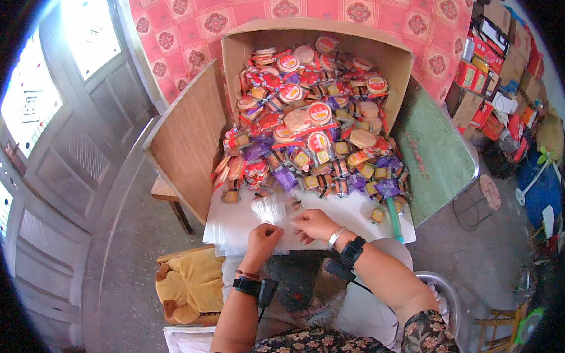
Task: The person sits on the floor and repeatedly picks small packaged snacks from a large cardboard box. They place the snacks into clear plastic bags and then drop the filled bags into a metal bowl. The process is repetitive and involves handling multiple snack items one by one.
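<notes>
My left hand [264, 242] pinches a clear plastic bag [268, 209] at its lower right edge, above the front of a white board [234, 212]. Close by on the right, my right hand [316, 226] has its fingers curled beside the bag. Whether it grips the film too is hard to make out. Just beyond both hands rises a large heap of wrapped snacks. It mixes round flat biscuits [319, 113] in red-printed wrappers, purple packets [285, 177] and small brown cakes [311, 181]. More clear bags [222, 232] lie flat at the board's front left.
An open cardboard box [400, 68] backs the heap, with a wooden panel [186, 136] at left and a green panel [435, 154] at right. A green stick-like object [394, 222] lies at the board's right. Near my knees are a plush-covered seat [192, 280] and a metal basin [453, 294].
</notes>
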Available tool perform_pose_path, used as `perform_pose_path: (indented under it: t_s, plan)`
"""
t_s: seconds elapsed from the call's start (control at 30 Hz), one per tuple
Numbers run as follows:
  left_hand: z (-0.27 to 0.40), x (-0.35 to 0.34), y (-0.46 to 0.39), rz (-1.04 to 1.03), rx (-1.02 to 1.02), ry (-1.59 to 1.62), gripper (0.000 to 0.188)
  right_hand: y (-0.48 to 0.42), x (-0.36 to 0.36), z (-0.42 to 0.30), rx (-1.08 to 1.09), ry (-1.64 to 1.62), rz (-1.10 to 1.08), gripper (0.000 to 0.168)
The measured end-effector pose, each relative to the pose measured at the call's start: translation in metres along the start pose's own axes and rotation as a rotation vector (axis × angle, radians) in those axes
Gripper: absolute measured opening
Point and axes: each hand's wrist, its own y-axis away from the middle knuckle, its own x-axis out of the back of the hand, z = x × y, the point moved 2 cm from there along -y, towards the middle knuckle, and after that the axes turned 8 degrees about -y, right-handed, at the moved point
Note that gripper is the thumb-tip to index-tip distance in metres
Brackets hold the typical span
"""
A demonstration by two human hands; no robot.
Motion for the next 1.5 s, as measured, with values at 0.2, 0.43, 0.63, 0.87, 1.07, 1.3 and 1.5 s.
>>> perform_pose_path:
  t_s: [0.2, 0.43, 0.63, 0.87, 1.07, 1.3, 1.5]
  plan:
    - [-0.006, 0.001, 0.001, -0.052, -0.041, 0.052, 0.021, -0.019, -0.005, 0.004, 0.061, 0.055, 0.03, 0.03]
    - [0.004, -0.005, 0.002, -0.067, -0.074, 0.331, 0.021, -0.024, -0.01, 0.008, 0.099, 0.074, 0.001, 0.024]
    - [-0.007, -0.004, -0.006, -0.031, -0.022, 0.352, 0.019, -0.025, -0.014, 0.007, 0.149, 0.124, -0.027, 0.02]
    - [-0.007, 0.001, -0.002, 0.012, 0.04, 0.427, 0.017, -0.027, -0.004, 0.011, 0.336, 0.574, 0.315, 0.018]
    - [0.016, 0.0, 0.008, 0.099, 0.052, 0.277, 0.012, -0.018, -0.013, 0.001, 0.59, 0.387, 0.411, 0.026]
    - [0.025, -0.002, 0.01, 0.022, -0.116, 0.099, 0.012, -0.017, -0.015, -0.002, 0.374, 0.249, 0.111, 0.031]
    - [0.027, -0.003, 0.013, -0.014, -0.052, 0.353, 0.014, -0.016, -0.014, 0.0, 0.269, 0.081, 0.044, 0.026]
